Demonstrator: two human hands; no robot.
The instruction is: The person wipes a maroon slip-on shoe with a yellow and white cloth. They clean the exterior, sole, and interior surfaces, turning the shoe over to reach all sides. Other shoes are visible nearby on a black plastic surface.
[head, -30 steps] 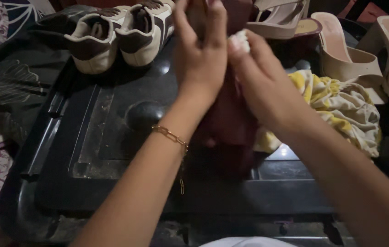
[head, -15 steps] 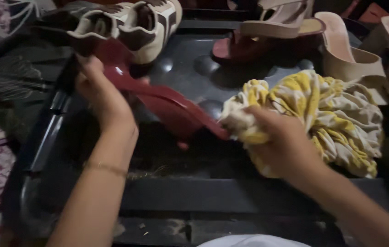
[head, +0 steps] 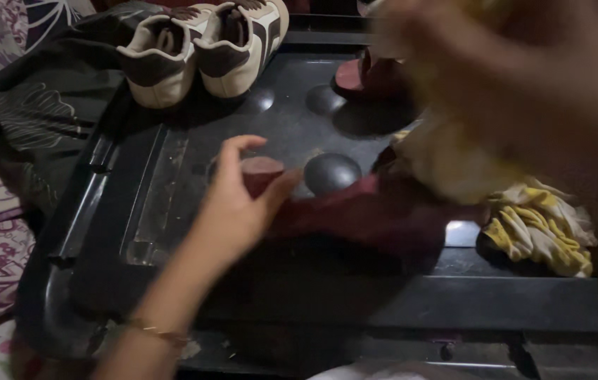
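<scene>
My left hand (head: 232,211) grips the heel end of a dark red shoe (head: 355,207) lying on the black tray (head: 172,162). My right hand (head: 496,63), blurred, bunches the yellow-white cloth (head: 538,225).

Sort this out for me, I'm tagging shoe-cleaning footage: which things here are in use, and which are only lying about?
In use:
left hand, gripping the heel of the dark red shoe
right hand, blurred, raised with the yellow-and-white cloth

Lying about:
cream-and-brown sneakers
second red shoe
black plastic surface
</scene>
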